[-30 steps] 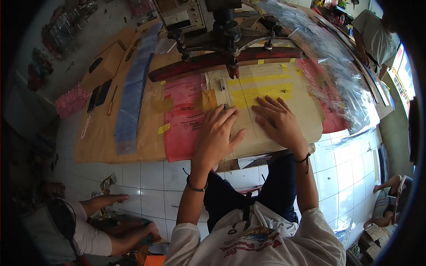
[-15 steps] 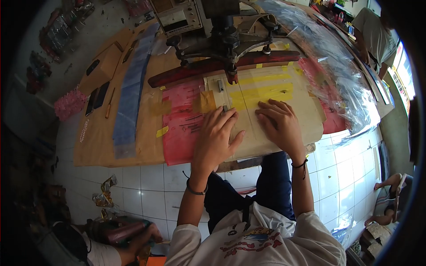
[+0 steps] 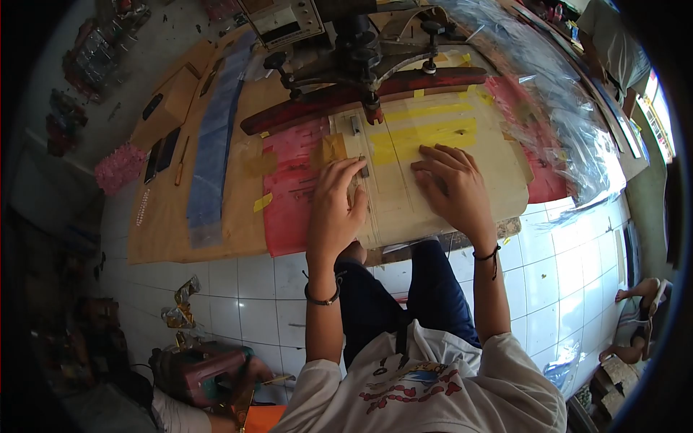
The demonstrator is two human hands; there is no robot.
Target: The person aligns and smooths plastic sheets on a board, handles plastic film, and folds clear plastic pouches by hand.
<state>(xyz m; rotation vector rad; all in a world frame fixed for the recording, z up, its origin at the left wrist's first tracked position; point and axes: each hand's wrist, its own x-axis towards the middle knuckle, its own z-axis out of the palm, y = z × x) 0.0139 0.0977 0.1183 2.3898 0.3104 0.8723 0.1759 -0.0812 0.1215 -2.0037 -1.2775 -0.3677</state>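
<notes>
My left hand (image 3: 335, 206) lies at the left edge of a pale flat board (image 3: 433, 216), fingers bent and thumb apart. Its fingertips are beside a small grey metal piece (image 3: 364, 170); whether they touch it I cannot tell. My right hand (image 3: 455, 186) rests on the board with fingers loosely spread, holding nothing. Just beyond its fingertips run yellow tape strips (image 3: 426, 132). A second small metal piece (image 3: 355, 125) sits farther up the board's left edge. Red sheeting (image 3: 289, 198) shows left of my left hand.
Above the board hangs a press head (image 3: 367, 65) with a curved dark red bar (image 3: 303, 115). Clear plastic sheets (image 3: 559, 123) cover the right side. A blue strip (image 3: 211, 166), phones and a screwdriver (image 3: 180, 162) lie left. Other people are at right and lower left.
My left hand has shifted left, its fingertips now by the small metal piece at the board's edge. My right hand stays in nearly the same place. The camera view has shifted slightly.
</notes>
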